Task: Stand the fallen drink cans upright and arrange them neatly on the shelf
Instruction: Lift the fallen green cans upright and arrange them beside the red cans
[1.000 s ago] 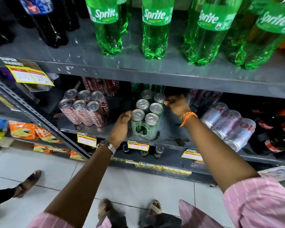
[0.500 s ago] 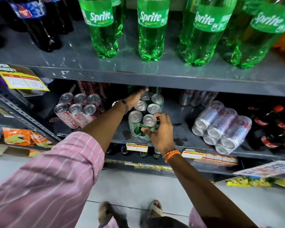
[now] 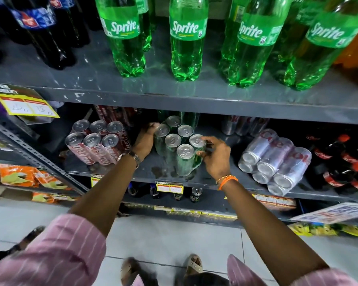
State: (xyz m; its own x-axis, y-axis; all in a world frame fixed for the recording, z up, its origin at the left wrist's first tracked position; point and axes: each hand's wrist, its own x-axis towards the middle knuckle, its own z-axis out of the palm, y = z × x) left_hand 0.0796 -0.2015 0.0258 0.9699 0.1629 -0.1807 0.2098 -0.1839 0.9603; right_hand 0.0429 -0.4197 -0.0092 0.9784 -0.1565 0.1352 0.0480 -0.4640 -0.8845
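Observation:
A shrink-wrapped pack of green cans (image 3: 179,147) stands upright on the middle grey shelf (image 3: 215,178). My left hand (image 3: 144,139) presses flat against the pack's left side, wrist with a watch. My right hand (image 3: 215,155) grips the pack's front right corner, fingers around the nearest cans. A pack of red cola cans (image 3: 97,143) stands upright to the left. To the right, a wrapped pack of silver cans (image 3: 275,162) lies on its side with the can tops facing me.
Green Sprite bottles (image 3: 187,38) and dark cola bottles (image 3: 43,32) fill the upper shelf. Small dark bottles with red caps (image 3: 339,162) stand at the far right. Loose cans (image 3: 195,194) sit on the lower shelf. Price tags (image 3: 169,187) hang on the shelf edges.
My left hand came back from the rear of the green pack to its left side. My right hand shifted from the front to the pack's right corner.

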